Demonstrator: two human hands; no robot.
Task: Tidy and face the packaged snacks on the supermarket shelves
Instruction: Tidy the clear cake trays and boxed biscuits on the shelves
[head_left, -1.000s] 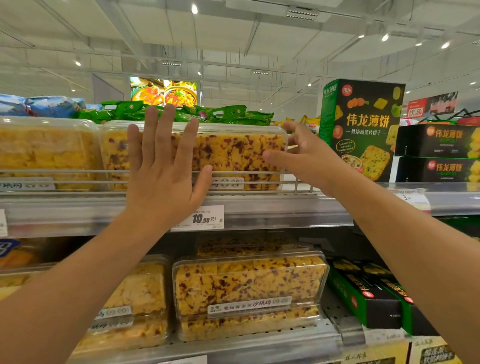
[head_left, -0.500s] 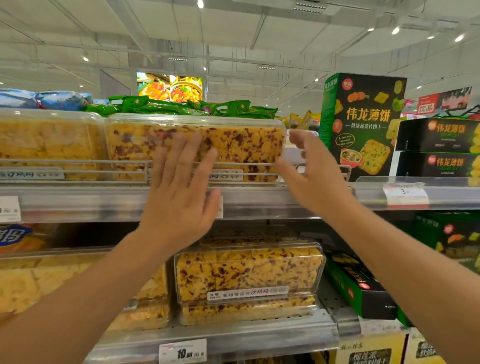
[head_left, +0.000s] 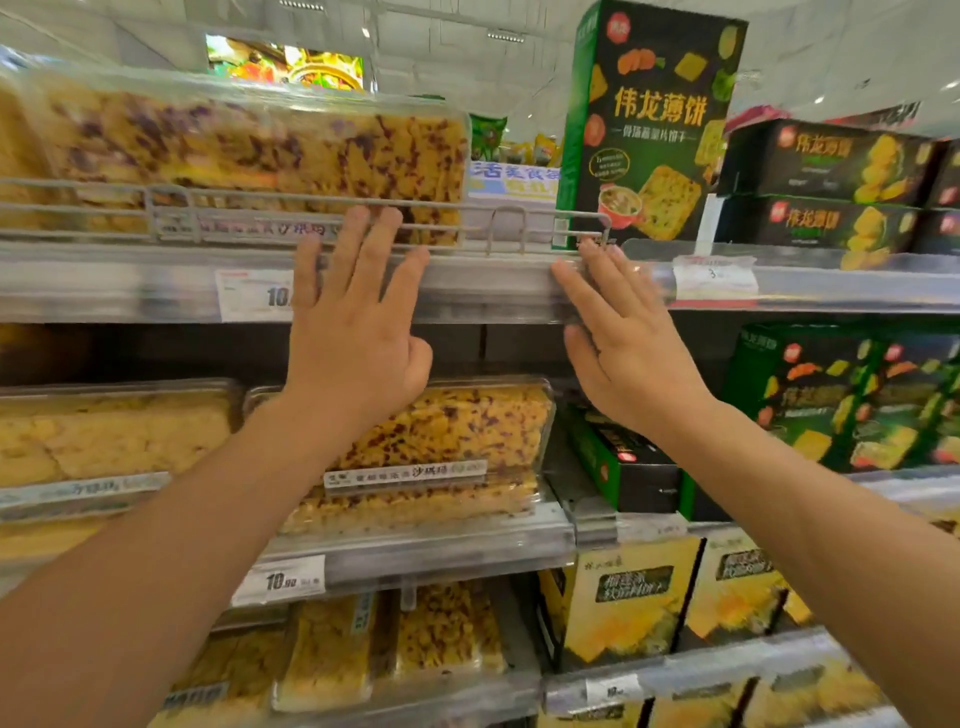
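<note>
Hovering spread-fingered, your left grip (head_left: 358, 332) and right grip (head_left: 623, 348) hold nothing, just below the clear tray of cranberry sachima (head_left: 260, 150) on the top shelf (head_left: 493, 283).

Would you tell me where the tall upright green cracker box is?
The tall green cracker box stands on the top shelf, right of centre in the head view, between the clear cranberry snack tray and stacked dark boxes.

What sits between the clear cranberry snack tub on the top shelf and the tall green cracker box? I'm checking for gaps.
No product fills that stretch: the head view shows only the wire rail between snack tub and green cracker box, a blue-lettered sign behind.
</note>
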